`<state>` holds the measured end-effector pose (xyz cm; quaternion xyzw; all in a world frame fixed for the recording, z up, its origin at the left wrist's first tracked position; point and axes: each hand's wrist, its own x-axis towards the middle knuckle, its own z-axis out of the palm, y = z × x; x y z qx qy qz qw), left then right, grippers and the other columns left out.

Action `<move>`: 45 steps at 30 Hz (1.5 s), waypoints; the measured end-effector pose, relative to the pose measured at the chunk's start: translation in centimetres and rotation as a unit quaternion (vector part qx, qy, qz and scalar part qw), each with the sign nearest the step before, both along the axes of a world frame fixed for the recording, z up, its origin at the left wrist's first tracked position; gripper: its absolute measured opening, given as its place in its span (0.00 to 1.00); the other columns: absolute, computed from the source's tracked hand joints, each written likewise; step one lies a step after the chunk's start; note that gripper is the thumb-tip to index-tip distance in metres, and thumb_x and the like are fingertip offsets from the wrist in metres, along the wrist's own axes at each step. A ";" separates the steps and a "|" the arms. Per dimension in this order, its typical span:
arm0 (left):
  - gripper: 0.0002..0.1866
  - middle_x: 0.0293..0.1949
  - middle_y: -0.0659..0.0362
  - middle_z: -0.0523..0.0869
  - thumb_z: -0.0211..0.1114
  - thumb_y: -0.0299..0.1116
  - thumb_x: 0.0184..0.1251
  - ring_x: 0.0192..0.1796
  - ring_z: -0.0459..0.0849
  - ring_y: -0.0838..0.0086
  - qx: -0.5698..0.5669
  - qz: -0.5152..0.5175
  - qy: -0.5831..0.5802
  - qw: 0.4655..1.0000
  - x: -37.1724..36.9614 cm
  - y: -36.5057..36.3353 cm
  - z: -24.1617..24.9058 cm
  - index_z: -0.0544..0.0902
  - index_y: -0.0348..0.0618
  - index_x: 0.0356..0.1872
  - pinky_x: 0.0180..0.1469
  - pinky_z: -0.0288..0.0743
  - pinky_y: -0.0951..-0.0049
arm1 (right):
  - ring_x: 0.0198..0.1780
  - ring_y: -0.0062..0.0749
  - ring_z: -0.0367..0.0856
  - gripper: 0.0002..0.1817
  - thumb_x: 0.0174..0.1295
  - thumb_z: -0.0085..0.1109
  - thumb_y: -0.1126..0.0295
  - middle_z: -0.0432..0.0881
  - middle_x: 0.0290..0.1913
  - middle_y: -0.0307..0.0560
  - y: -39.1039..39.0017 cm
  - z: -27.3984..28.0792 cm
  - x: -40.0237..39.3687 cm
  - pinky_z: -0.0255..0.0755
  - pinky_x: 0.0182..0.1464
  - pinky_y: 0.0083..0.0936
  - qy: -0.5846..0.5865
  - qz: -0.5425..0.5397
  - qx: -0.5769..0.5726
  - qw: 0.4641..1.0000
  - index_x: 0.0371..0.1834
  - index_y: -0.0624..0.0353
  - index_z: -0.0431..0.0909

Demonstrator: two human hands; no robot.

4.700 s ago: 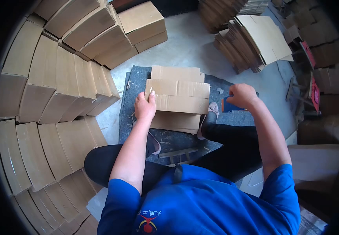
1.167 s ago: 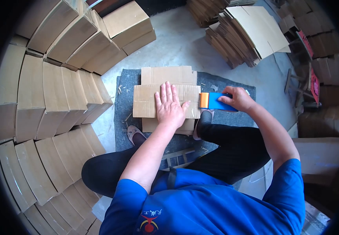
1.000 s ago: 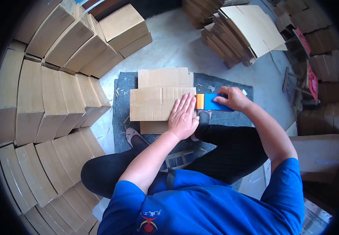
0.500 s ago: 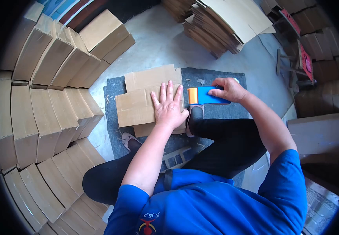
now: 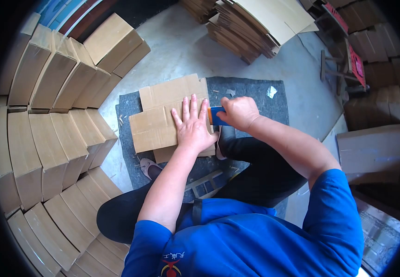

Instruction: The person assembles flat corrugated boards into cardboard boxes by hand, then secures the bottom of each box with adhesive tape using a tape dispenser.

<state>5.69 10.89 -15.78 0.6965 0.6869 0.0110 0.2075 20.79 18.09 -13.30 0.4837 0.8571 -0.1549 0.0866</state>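
A cardboard box (image 5: 156,129) with folded flaps sits on the dark mat between my feet. My left hand (image 5: 194,129) lies flat on its top, fingers spread, near the right edge. In my right hand (image 5: 240,113) is a blue tape dispenser (image 5: 218,116) with an orange front end, gripped from above. The dispenser's front is at the right edge of the box, close to my left fingertips. My right hand covers much of the dispenser, and the tape itself cannot be made out.
Stacked cardboard boxes (image 5: 47,143) line the left side. A pile of flattened cardboard (image 5: 250,34) stands at the back. Scraps lie on the dark mat (image 5: 264,99). A stool with a red top (image 5: 356,64) and more cardboard (image 5: 371,150) are on the right.
My right hand has brought the tape dispenser left against the box's right side and turned it, hiding more of it. My left hand stays flat on the box. The whole view has shifted slightly.
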 end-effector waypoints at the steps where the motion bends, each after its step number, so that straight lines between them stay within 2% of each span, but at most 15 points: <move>1: 0.56 0.82 0.51 0.45 0.75 0.53 0.49 0.84 0.38 0.57 0.009 -0.005 0.000 1.000 -0.1 -0.1 -0.1 0.56 0.53 0.80 0.78 0.25 0.36 | 0.35 0.47 0.89 0.14 0.61 0.62 0.56 0.88 0.31 0.52 -0.2 -0.1 -0.5 0.82 0.39 0.41 0.007 -0.012 0.013 1.000 0.37 0.57 0.81; 4: 0.56 0.82 0.51 0.46 0.76 0.53 0.47 0.84 0.39 0.58 0.017 -0.023 -0.011 1.000 -0.3 -0.2 -0.1 0.58 0.51 0.79 0.78 0.26 0.34 | 0.32 0.45 0.88 0.10 0.59 0.61 0.61 0.87 0.28 0.48 -1.8 -3.0 -0.5 0.81 0.34 0.42 0.032 -0.009 0.055 0.998 0.38 0.54 0.77; 7: 0.51 0.78 0.52 0.57 0.78 0.47 0.42 0.83 0.46 0.59 0.097 -0.052 -0.054 0.992 -1.6 -0.8 -2.1 0.66 0.47 0.73 0.79 0.29 0.36 | 0.34 0.40 0.89 0.34 0.60 0.57 0.67 0.87 0.31 0.47 -4.8 -7.7 -2.0 0.82 0.34 0.39 -0.031 0.006 0.003 1.000 0.72 0.61 0.62; 12: 0.39 0.66 0.57 0.73 0.80 0.44 0.44 0.75 0.63 0.62 0.143 -0.091 -0.108 0.980 -2.5 -1.8 -2.8 0.77 0.45 0.61 0.79 0.43 0.40 | 0.40 0.37 0.90 0.39 0.64 0.56 0.66 0.89 0.41 0.46 -5.1 -13.0 -1.6 0.82 0.40 0.33 -0.086 0.067 0.002 0.994 0.79 0.62 0.54; 15: 0.34 0.63 0.59 0.79 0.77 0.44 0.49 0.72 0.70 0.65 0.258 -0.081 -0.083 0.959 -1.7 -3.9 -4.5 0.81 0.44 0.59 0.78 0.54 0.51 | 0.49 0.39 0.89 0.15 0.66 0.55 0.65 0.89 0.47 0.48 -5.1 -9.3 -1.4 0.82 0.45 0.38 -0.154 0.092 -0.118 0.977 0.52 0.56 0.83; 17: 0.33 0.66 0.56 0.78 0.76 0.43 0.51 0.73 0.70 0.63 0.298 -0.063 -0.072 0.950 -1.4 -5.4 -5.3 0.80 0.41 0.60 0.77 0.58 0.54 | 0.47 0.44 0.90 0.11 0.63 0.59 0.65 0.90 0.45 0.52 -4.8 -6.8 -1.3 0.83 0.45 0.36 -0.166 0.016 -0.084 0.982 0.40 0.55 0.89; 20: 0.33 0.68 0.57 0.76 0.74 0.41 0.54 0.74 0.69 0.64 0.315 -0.068 -0.039 0.946 -1.1 -6.7 -6.1 0.79 0.41 0.62 0.77 0.60 0.59 | 0.37 0.43 0.90 0.34 0.64 0.53 0.67 0.89 0.37 0.52 -4.6 -2.6 -1.8 0.81 0.37 0.38 -0.152 -0.010 -0.014 0.988 0.75 0.62 0.62; 25: 0.30 0.70 0.54 0.74 0.71 0.44 0.60 0.74 0.68 0.62 0.300 -0.044 -0.093 0.948 -2.6 -6.2 -5.9 0.78 0.40 0.62 0.78 0.55 0.54 | 0.29 0.38 0.88 0.43 0.63 0.52 0.68 0.86 0.30 0.49 -6.2 -5.5 -2.8 0.79 0.29 0.37 -0.115 0.108 0.113 0.981 0.81 0.65 0.46; 28: 0.36 0.77 0.55 0.65 0.56 0.58 0.71 0.81 0.55 0.62 0.221 0.098 0.004 0.970 -6.6 -8.1 -5.4 0.71 0.43 0.71 0.81 0.35 0.50 | 0.27 0.36 0.86 0.45 0.63 0.52 0.69 0.85 0.29 0.50 -6.0 -6.3 -2.5 0.79 0.27 0.36 -0.133 0.126 0.129 0.975 0.81 0.66 0.40; 31: 0.36 0.79 0.52 0.59 0.47 0.56 0.77 0.83 0.49 0.59 0.225 0.201 0.055 0.952 -12.4 -10.1 -6.8 0.64 0.42 0.76 0.81 0.32 0.50 | 0.26 0.38 0.86 0.48 0.61 0.54 0.70 0.85 0.28 0.50 -6.1 -7.0 -2.5 0.78 0.29 0.37 -0.109 0.107 0.130 0.980 0.82 0.64 0.38; 34: 0.31 0.73 0.38 0.66 0.51 0.47 0.78 0.76 0.62 0.48 0.288 0.469 -0.121 0.826 -16.7 -10.2 -9.7 0.68 0.32 0.70 0.77 0.53 0.52 | 0.30 0.46 0.87 0.51 0.60 0.59 0.63 0.87 0.31 0.53 -5.7 -6.1 -2.4 0.79 0.34 0.44 -0.108 0.083 0.074 0.988 0.83 0.60 0.37; 36: 0.35 0.66 0.40 0.76 0.51 0.55 0.78 0.68 0.74 0.53 0.236 0.543 -0.342 0.730 -17.6 -10.6 -9.2 0.68 0.31 0.70 0.72 0.64 0.62 | 0.37 0.49 0.88 0.55 0.59 0.64 0.58 0.88 0.37 0.55 -5.4 -3.8 -2.4 0.80 0.42 0.45 -0.112 0.057 0.021 0.992 0.83 0.57 0.37; 39: 0.38 0.65 0.47 0.77 0.60 0.52 0.76 0.66 0.76 0.63 0.191 0.373 -0.570 0.707 -15.4 -11.5 -7.3 0.61 0.34 0.75 0.69 0.67 0.65 | 0.50 0.49 0.86 0.57 0.56 0.70 0.48 0.87 0.47 0.59 -5.5 -1.1 -2.1 0.79 0.53 0.39 -0.129 -0.013 -0.095 0.987 0.81 0.58 0.45; 42: 0.56 0.67 0.48 0.75 0.83 0.44 0.53 0.68 0.74 0.66 0.191 0.311 -0.451 0.814 -15.3 -11.8 -9.6 0.55 0.38 0.77 0.69 0.68 0.68 | 0.52 0.47 0.86 0.47 0.57 0.70 0.46 0.87 0.50 0.55 -6.6 -2.1 -2.2 0.78 0.56 0.38 -0.100 -0.057 -0.171 0.979 0.75 0.57 0.61; 45: 0.58 0.63 0.46 0.80 0.85 0.40 0.47 0.64 0.80 0.63 0.206 0.329 -0.420 0.820 -15.7 -11.5 -10.3 0.57 0.40 0.77 0.65 0.73 0.65 | 0.50 0.49 0.86 0.35 0.59 0.62 0.35 0.88 0.47 0.54 -7.3 -5.9 -2.3 0.79 0.53 0.40 0.021 -0.095 -0.154 0.983 0.60 0.49 0.79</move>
